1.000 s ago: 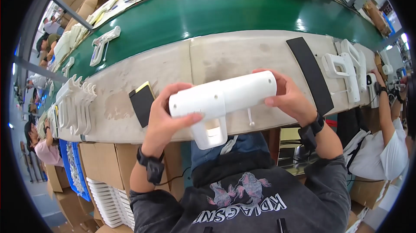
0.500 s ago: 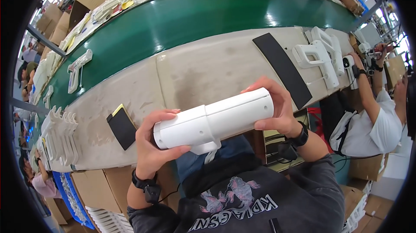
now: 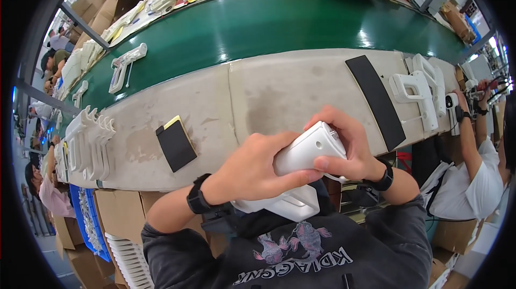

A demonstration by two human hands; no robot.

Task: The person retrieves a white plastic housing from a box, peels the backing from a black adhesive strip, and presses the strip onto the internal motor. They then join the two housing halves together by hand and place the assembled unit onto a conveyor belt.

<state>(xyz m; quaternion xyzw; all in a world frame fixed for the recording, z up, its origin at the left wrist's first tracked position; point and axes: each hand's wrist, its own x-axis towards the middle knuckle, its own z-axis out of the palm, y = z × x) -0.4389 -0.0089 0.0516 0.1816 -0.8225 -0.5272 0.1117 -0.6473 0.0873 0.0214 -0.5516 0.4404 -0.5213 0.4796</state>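
A white plastic tube-shaped housing [image 3: 307, 156] is held in both hands just beyond my lap. Its round end, with a small hole on the side, points up and to the right. My left hand [image 3: 260, 163] wraps round the body from the left. Around the open-looking end curl the fingers of my right hand [image 3: 352, 146], the thumb pressing on its near side. A looped white handle [image 3: 301, 203] projects below my left hand, in front of my shirt. The middle of the housing is hidden by my left hand.
Beyond the worktable [image 3: 209, 112] runs a green conveyor belt [image 3: 269, 26] carrying a white handled device [image 3: 124, 69]. A long black mat [image 3: 375, 101] and a small black pad [image 3: 177, 146] lie there. White handles [image 3: 88, 146] stand left; a co-worker [image 3: 467, 181] sits right.
The housing has turned from lying crosswise to having its end point up and right. My left hand has moved right along it, closer to my right hand. The view has shifted left.
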